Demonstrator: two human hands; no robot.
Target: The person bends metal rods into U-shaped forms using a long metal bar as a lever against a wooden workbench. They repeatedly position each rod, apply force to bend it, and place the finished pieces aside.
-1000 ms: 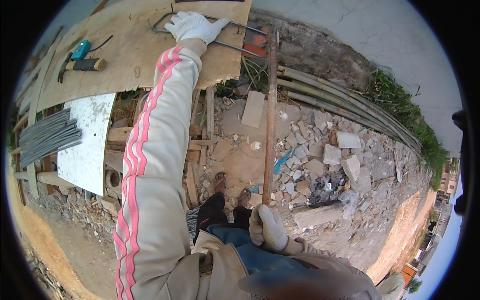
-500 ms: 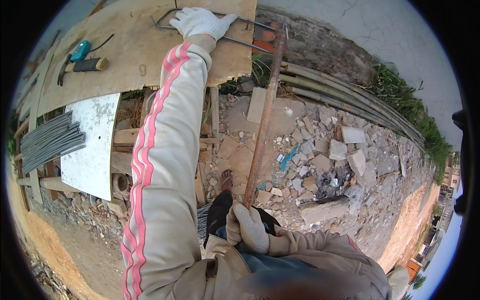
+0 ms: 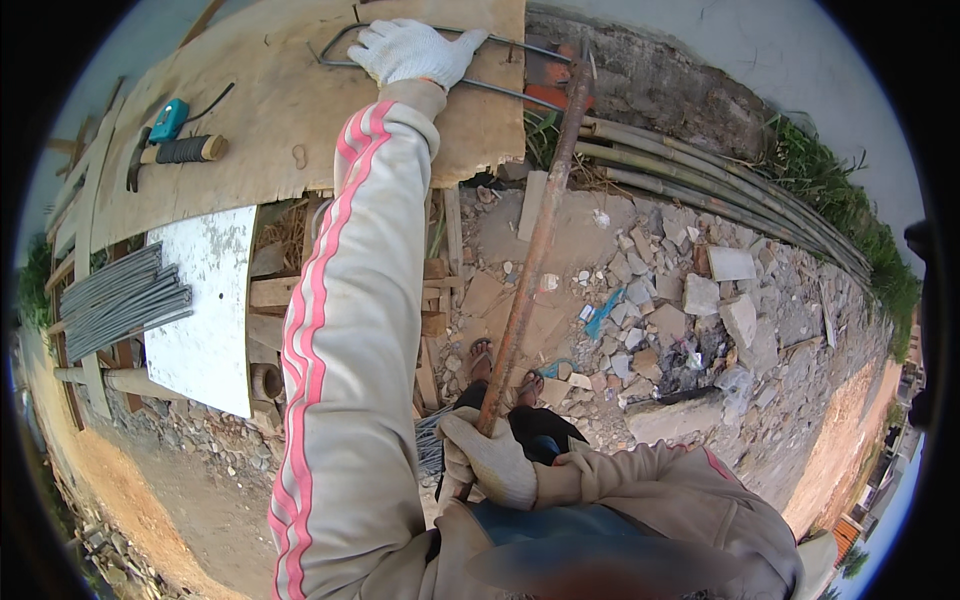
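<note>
"So, what is the left grip [image 3: 418,55] doing, the one in the white knitted glove?"

"It rests palm down over a long, narrow loop of bent grey steel rod [image 3: 498,89], fingers spread wide, thumb out to the side."

"Where does that loop lie?"

"Flat on the pale brown plywood tabletop [image 3: 250,110], its two ends jutting past the right edge."

"And the right grip [image 3: 490,465]?"

"Gloved too, and closed tight around the near end of a long, rusty, brown metal bar [image 3: 540,235], close to the body. The bar slants up to the loop's ends, just beyond the tabletop's right edge. Whether they hook together, I cannot tell."

"What lies toward the left edge?"

"A hammer with a black-wrapped wooden handle [image 3: 188,150], and just beside it a small teal case with a black strap [image 3: 170,120]."
</note>
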